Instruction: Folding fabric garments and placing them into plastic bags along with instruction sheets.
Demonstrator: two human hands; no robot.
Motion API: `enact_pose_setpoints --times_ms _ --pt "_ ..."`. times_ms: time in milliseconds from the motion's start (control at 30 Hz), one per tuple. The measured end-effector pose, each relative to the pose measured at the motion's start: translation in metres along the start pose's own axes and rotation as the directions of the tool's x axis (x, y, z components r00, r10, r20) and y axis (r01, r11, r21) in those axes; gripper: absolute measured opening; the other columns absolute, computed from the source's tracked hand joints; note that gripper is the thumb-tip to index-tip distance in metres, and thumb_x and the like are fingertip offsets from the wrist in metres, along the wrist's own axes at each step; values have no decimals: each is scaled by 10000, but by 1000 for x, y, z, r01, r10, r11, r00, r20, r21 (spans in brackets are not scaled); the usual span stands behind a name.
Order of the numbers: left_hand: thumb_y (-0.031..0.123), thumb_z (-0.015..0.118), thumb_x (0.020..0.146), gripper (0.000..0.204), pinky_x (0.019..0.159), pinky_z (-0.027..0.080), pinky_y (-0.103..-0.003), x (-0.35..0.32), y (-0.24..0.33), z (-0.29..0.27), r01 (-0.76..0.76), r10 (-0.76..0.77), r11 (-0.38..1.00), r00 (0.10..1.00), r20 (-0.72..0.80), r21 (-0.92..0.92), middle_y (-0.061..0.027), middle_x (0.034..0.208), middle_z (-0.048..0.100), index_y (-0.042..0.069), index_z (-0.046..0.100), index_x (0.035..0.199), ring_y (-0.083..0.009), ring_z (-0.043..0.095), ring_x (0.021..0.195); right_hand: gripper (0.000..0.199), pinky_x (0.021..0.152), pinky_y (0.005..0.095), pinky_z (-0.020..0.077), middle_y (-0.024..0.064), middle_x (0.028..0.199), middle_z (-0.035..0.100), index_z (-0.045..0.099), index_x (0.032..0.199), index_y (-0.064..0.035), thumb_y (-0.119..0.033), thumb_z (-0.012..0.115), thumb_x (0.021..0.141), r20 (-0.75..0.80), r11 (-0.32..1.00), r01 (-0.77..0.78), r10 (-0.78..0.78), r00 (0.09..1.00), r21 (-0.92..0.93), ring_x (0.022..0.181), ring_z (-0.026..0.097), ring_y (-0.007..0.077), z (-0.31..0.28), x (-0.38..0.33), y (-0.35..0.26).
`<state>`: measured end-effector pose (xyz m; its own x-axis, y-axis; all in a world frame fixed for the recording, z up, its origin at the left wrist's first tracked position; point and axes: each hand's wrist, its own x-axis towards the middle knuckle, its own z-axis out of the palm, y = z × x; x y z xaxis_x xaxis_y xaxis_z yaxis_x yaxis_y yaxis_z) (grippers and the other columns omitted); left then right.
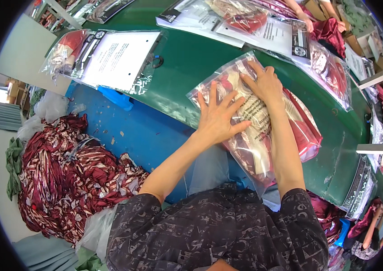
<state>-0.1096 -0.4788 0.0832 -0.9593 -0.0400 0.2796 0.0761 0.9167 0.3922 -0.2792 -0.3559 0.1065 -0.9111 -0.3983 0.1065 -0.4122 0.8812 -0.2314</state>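
A clear plastic bag (254,151) with folded red and cream patterned cloth inside lies over the near edge of the green table. Dark print runs across its front. My left hand (218,118) lies spread flat on the bag's left part, fingers apart. Higher up and to the right, my right hand (267,89) presses on the bag's upper part with its fingers stretched out; neither hand grips anything. Partly under my right forearm is another clear bag (303,128) of red and cream cloth.
Bagged red cloth with white printed sheets (117,56) lies left on the green table (187,58); more such packs (273,36) lie at the back. A large heap of red striped cloth (74,176) stands at left. Another person's hand (305,21) works at the far right.
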Motion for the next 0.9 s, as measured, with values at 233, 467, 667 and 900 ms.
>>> enact_pose_setpoints --times_ms 233,467,667,900 --pt "602 577 884 649 1094 137 -768 0 -5 1 -80 80 997 997 -10 4 -66 1485 463 196 559 1390 -499 136 1473 485 707 455 549 172 1024 605 551 1339 -360 -587 523 912 28 996 5 -2 1000 -88 824 667 371 2 -2 -6" --pt "-10 537 906 505 997 491 -332 26 -113 -87 -206 189 975 966 -176 -86 -71 1485 481 114 518 1395 -279 583 1200 450 723 459 553 141 987 623 527 1337 -391 -568 509 924 -21 994 17 -20 1000 -109 857 680 361 9 -5 -1" --pt "-31 542 885 528 864 528 -319 60 -147 -78 -455 466 860 885 9 231 -23 1436 534 162 526 1376 -236 632 968 435 712 454 552 132 999 622 538 1323 -384 -553 515 923 -28 995 21 -24 999 -93 849 680 351 7 -1 -4" --pt "-4 603 808 405 740 532 -330 105 -102 -80 -743 732 668 648 208 -35 -26 1259 639 147 631 1184 -228 604 788 421 701 452 539 122 969 608 575 1269 -316 -548 527 921 -54 998 55 -56 997 -16 829 661 350 -1 -4 -2"
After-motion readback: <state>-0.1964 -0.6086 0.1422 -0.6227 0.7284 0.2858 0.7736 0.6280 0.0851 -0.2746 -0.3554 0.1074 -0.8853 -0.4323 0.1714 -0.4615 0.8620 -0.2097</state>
